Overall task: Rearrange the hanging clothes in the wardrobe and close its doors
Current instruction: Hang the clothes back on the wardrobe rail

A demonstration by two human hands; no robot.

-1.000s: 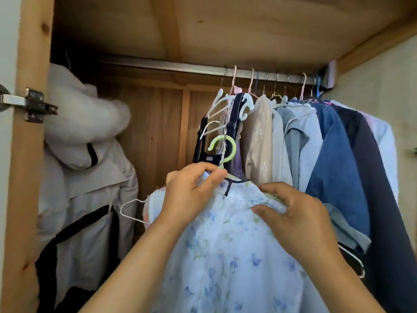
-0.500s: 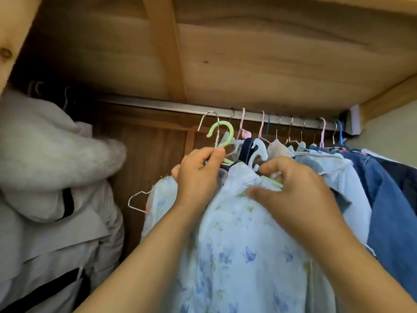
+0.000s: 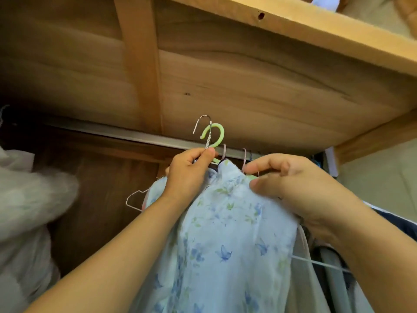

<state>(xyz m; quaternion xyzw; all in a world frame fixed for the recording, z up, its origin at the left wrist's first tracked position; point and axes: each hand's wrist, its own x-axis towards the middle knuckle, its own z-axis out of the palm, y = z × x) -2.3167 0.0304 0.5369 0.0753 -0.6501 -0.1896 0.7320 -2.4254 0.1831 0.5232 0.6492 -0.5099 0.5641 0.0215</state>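
Wardrobe interior, wooden shelf overhead. Rail (image 3: pixel 135 136) runs left-right. Green hook (image 3: pixel 215 134) and wire hook (image 3: pixel 202 120) poke above rail, not yet over it. Left hand (image 3: pixel 189 175) pinches hook necks just below rail; right hand (image 3: pixel 293 186) grips floral garment (image 3: pixel 225 233) shoulder, right of hooks. Judgement: hooks need to drop onto rail.

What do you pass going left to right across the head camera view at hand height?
white fluffy garment → pink wire hanger end → left hand → floral blue garment → right hand

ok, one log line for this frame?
left hand grips hanger necks | right hand pinches floral dress shoulder | green hook above rail, unhooked
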